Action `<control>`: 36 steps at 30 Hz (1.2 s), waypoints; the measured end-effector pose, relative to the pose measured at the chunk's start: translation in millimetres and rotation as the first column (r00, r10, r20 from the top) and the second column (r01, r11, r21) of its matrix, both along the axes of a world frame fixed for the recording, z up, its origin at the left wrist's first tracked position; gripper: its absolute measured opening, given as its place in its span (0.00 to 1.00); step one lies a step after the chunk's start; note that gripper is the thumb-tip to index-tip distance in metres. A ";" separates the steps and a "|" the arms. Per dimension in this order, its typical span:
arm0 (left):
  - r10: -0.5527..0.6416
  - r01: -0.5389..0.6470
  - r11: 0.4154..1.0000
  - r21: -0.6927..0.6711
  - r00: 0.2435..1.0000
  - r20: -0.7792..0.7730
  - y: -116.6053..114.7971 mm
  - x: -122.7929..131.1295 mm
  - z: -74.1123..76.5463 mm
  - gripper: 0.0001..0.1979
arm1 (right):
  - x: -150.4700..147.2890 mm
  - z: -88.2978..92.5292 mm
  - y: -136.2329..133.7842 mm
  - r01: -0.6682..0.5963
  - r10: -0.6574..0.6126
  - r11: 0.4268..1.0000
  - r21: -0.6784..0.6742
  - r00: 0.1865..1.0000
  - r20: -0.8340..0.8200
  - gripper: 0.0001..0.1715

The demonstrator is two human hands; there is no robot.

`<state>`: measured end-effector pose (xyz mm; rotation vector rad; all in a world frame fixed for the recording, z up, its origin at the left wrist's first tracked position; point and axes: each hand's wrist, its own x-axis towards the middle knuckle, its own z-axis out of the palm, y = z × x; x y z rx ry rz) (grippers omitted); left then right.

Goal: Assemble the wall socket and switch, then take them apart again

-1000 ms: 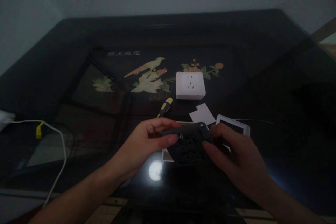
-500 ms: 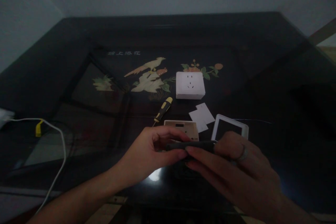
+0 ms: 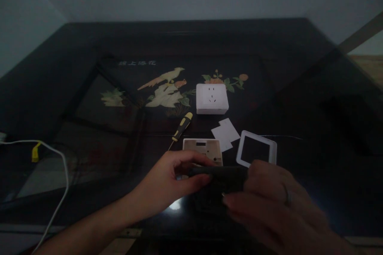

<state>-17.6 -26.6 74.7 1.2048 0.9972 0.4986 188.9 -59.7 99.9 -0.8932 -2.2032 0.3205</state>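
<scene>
My left hand pinches a slim dark object between thumb and fingers, seen nearly edge-on; its kind is hard to tell in the dim light. My right hand, with a ring on one finger, is curled at the object's right end. A tiny glint shows at one right fingertip; what it is, I cannot make out. Just beyond my left hand lies an open white shallow casing, partly covered by the fingers. Left of it is a yellow-and-black screwdriver. A white square frame rests beyond my right hand.
A white box with a socket face stands farther back on the dark glossy table. White paper pieces lie in front of it. A white cable with a yellow tag runs along the left.
My right fingers have drawn down and right, away from the middle of the dark object. My left hand keeps its pinch. The whole view has shifted slightly.
</scene>
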 end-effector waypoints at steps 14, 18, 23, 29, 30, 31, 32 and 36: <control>0.467 -0.390 0.871 -0.299 0.848 0.253 20.1 -12.2 -4.7 0.13 | 64.2 -43.2 47.0 0.477 -0.330 0.650 -0.592 0.879 0.345 0.08; 0.541 -0.466 0.838 -0.283 0.780 0.316 25.5 -13.8 -9.5 0.10 | 57.0 -52.5 44.9 0.584 -0.313 0.665 -0.466 0.784 0.536 0.07; 0.570 -0.495 0.821 -0.285 0.741 0.354 33.3 -16.5 -16.9 0.08 | 50.0 -63.0 43.4 0.644 -0.347 0.670 -0.370 0.712 0.611 0.06; 0.633 -0.508 0.771 -0.384 0.677 0.375 44.8 -18.2 -10.3 0.14 | 46.7 -68.9 47.1 0.673 -0.395 0.679 -0.294 0.673 0.626 0.05; 0.636 -0.501 0.768 -0.399 0.671 0.381 46.4 -18.5 -8.5 0.14 | 46.9 -69.6 48.6 0.671 -0.400 0.684 -0.286 0.673 0.622 0.05; 0.636 -0.497 0.767 -0.405 0.672 0.380 47.8 -19.3 -7.1 0.14 | 47.3 -70.5 50.2 0.670 -0.407 0.688 -0.279 0.674 0.616 0.05; 0.638 -0.504 0.765 -0.400 0.675 0.370 49.2 -20.7 -6.4 0.13 | 47.7 -71.6 52.0 0.668 -0.413 0.692 -0.273 0.676 0.610 0.05; 0.653 -0.596 0.756 -0.269 0.711 0.260 55.2 -36.3 -12.2 0.13 | 49.9 -76.3 59.4 0.645 -0.421 0.721 -0.252 0.697 0.580 0.06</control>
